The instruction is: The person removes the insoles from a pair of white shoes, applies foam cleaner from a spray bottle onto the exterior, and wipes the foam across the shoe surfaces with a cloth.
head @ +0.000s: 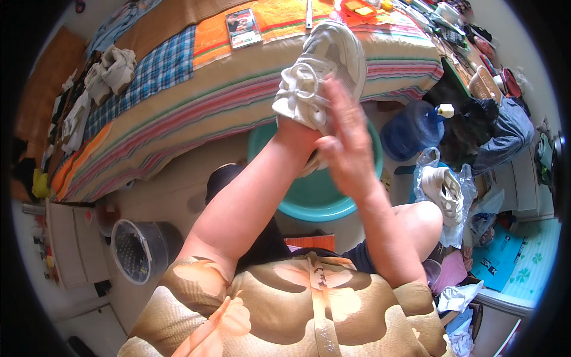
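A white lace-up sneaker [341, 49] is held up above the near edge of the bed, toe pointing away from me. My left hand [295, 130] disappears into the shoe's opening and bears it from within; only the wrist shows. Beside the shoe's right side is my right hand [348, 147], blurred, thumb apart from the fingers and nothing visible in it. Its fingertips overlap the laces' edge; whether they touch, I cannot tell. Below both hands stands a teal plastic basin [316, 207] on the floor. A pale object [312, 164] shows partly behind my arm, over the basin.
Another white sneaker [441, 192] rests on clear plastic at right, near a blue water jug [408, 129]. A pair of white sneakers [117, 69] sits on the striped bed cover [178, 118]. A phone [243, 28] lies there too. At left stands a clear plastic bin [134, 252].
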A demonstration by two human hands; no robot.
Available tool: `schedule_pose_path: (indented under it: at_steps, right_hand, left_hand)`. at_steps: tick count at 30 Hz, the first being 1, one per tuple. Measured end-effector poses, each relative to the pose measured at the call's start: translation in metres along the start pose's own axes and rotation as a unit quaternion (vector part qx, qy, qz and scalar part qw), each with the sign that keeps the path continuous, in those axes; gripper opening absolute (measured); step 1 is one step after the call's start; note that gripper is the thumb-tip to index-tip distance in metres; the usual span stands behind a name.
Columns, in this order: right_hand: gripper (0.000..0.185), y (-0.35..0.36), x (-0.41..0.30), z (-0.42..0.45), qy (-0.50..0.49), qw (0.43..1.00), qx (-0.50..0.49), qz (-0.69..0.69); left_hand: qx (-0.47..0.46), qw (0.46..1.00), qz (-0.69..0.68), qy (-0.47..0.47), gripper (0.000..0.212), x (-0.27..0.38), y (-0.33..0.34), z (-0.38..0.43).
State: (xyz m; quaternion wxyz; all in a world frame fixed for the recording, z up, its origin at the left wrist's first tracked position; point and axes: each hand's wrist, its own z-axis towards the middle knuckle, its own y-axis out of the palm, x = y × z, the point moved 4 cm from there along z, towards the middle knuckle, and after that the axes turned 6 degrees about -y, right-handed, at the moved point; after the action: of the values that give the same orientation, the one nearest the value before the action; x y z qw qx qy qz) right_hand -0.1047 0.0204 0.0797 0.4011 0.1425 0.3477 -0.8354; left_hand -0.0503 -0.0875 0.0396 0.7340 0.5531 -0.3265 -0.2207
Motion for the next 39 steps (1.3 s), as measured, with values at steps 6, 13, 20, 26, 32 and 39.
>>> schedule_pose_path:
  at_steps: [6, 13, 20, 26, 32, 39]
  right_hand:
    - [0.076, 0.014, -0.013, -0.052, 0.072, 0.995, -0.07, 0.025]
    - [0.084, -0.007, -0.009, -0.015, 0.04, 0.999, 0.015, 0.015]
    - [0.068, -0.016, 0.029, 0.035, -0.033, 0.965, -0.01, -0.262]
    - [0.065, -0.001, 0.031, 0.006, -0.021, 0.983, -0.022, -0.182]
    - [0.045, -0.003, 0.0, -0.059, 0.091, 0.995, -0.027, 0.003]
    - [0.036, 0.007, 0.015, -0.047, 0.321, 0.867, 0.071, 0.374]
  left_hand:
    - [0.089, 0.995, -0.001, 0.038, 0.045, 0.02, 0.007, -0.009]
    - [0.046, 0.996, 0.071, -0.004, 0.046, 0.01, 0.016, -0.004]
    - [-0.087, 0.992, 0.08, 0.047, 0.046, -0.008, 0.03, -0.014]
    - [-0.081, 0.994, -0.063, 0.027, 0.044, -0.012, 0.01, -0.002]
    - [0.063, 0.997, -0.028, 0.037, 0.042, 0.028, 0.009, -0.006]
    - [0.048, 0.997, 0.045, 0.031, 0.041, 0.009, 0.007, 0.001]
